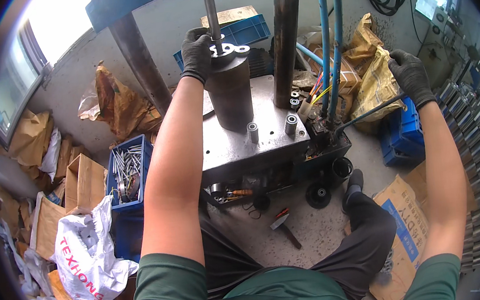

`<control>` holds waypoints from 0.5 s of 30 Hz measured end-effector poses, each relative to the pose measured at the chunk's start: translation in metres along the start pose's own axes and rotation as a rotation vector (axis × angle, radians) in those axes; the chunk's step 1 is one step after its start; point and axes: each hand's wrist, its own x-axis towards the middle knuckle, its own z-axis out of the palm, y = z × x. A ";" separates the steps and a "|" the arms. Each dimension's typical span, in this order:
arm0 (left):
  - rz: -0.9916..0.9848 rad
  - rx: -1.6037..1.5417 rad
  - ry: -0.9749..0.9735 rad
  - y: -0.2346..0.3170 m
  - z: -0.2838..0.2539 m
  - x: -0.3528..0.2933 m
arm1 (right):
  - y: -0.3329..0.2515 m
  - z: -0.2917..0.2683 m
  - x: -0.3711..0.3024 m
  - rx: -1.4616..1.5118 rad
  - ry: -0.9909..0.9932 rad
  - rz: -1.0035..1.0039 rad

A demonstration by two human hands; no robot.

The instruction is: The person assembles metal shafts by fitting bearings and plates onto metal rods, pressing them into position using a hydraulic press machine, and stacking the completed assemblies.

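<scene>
A black metal lever [373, 111] slants up rightward to the black-gloved right hand [411, 75]; the left hand [195, 55] is at the upright dark-steel cylinder's [230, 91] top-left edge; both grips unclear

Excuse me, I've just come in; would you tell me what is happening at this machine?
A person in dark gloves is at a metal press. Their left hand is at the top of a dark upright cylinder, beside a vertical rod. Their right hand is by the outer end of a dark lever; its grip is unclear. Two small metal cylinders stand on the press plate, and a hammer lies on the floor.
</scene>
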 end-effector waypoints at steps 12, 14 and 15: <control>-0.040 0.144 -0.155 0.013 0.016 -0.012 | -0.009 -0.005 0.001 -0.102 -0.054 0.106; -0.054 0.140 -0.133 0.014 0.006 -0.007 | -0.011 -0.004 0.001 -0.085 -0.045 0.099; -0.073 0.124 -0.118 0.016 0.008 -0.008 | -0.010 -0.004 0.001 -0.089 -0.050 0.108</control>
